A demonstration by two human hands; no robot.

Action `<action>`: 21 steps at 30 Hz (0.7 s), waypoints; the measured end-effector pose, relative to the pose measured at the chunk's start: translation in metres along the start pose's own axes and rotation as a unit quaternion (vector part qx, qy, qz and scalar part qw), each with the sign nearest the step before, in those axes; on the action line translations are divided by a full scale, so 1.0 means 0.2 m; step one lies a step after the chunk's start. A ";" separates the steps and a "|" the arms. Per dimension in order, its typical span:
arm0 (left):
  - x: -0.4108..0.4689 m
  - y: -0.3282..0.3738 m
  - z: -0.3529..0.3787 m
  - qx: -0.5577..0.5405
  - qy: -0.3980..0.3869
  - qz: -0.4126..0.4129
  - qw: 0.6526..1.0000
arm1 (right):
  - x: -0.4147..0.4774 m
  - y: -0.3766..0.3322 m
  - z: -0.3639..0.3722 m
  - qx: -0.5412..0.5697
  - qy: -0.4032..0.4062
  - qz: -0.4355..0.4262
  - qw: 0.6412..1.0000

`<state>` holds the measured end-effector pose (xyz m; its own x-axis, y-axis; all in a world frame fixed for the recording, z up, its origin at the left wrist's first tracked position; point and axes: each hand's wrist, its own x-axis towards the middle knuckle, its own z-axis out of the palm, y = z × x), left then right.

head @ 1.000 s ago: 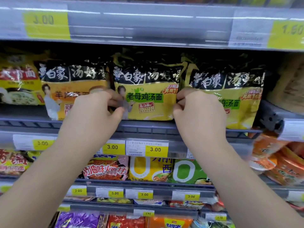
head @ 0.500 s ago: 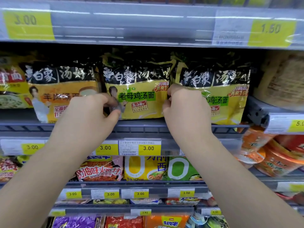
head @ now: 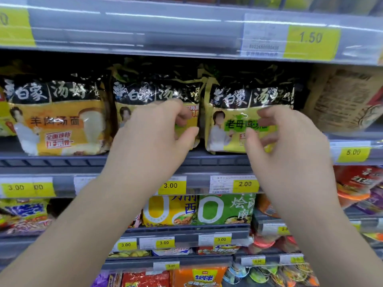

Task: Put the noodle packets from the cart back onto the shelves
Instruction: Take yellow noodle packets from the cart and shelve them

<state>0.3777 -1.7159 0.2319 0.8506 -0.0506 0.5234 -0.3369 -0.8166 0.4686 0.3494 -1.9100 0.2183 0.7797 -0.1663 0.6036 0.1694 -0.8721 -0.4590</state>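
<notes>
Only the head cam to go on, so here goes. Both hands are up at the shelf (head: 62, 160) holding the black-and-yellow noodle packs. The left hand (head: 153, 139) has thumb and fingers curled in on the right side of the middle packet (head: 145, 94), which looks like a pinch to me. The right hand (head: 290, 146) sits in front of the right packet (head: 226, 131) with its fingers loosely curled. Honestly can't tell if it's gripping or just touching, it's too blurry. Both packets stand upright at the shelf's front edge, side by side and about touching. The cart isn't in shot.

What could go wrong, imo: these packs are soft and puffy and stand on their bottom seam right at the front lip. If fingers drag on the film coming off, a pack could tip forward over the edge and drop. Shoving one sideways could lean it into the orange-label left packet (head: 58, 121) and mess up the row. Squeezing hard could crush the noodles.

Surroundings:
- The shelf is grey with a slotted front rail, and yellow price tags (head: 171, 185) run under it.
- The upper shelf (head: 145, 30) sits close overhead, so there's little headroom.
- Brown bags (head: 348, 100) fill the right end.
- The lower shelves (head: 186, 230) hold more bright packs.
</notes>
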 end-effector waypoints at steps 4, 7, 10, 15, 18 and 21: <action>0.04 0.07 0.10 -0.035 -0.012 -0.001 0.999 | -0.03 0.12 -0.03 -0.007 -0.002 0.019 1.000; 0.07 0.10 0.18 -0.014 -0.036 0.000 0.999 | -0.02 0.17 -0.04 -0.011 -0.016 0.028 0.999; 0.09 0.10 0.23 0.043 -0.042 0.006 0.998 | -0.02 0.20 -0.04 -0.020 -0.034 0.044 0.998; 0.12 0.11 0.26 0.067 -0.042 -0.015 0.997 | 0.00 0.19 -0.03 -0.048 -0.071 0.043 0.995; 0.11 0.13 0.26 0.070 -0.026 -0.031 0.997 | 0.02 0.18 -0.03 -0.039 -0.077 0.041 0.995; 0.11 0.14 0.27 0.113 -0.014 -0.020 0.993 | 0.05 0.16 -0.02 -0.032 -0.089 0.034 0.995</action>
<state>0.4076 -1.7713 0.2185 0.8740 -0.0284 0.4852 -0.2051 -0.9266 0.3153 0.3591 -1.9424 0.2120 0.8838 -0.1469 0.4443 0.0778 -0.8901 -0.4491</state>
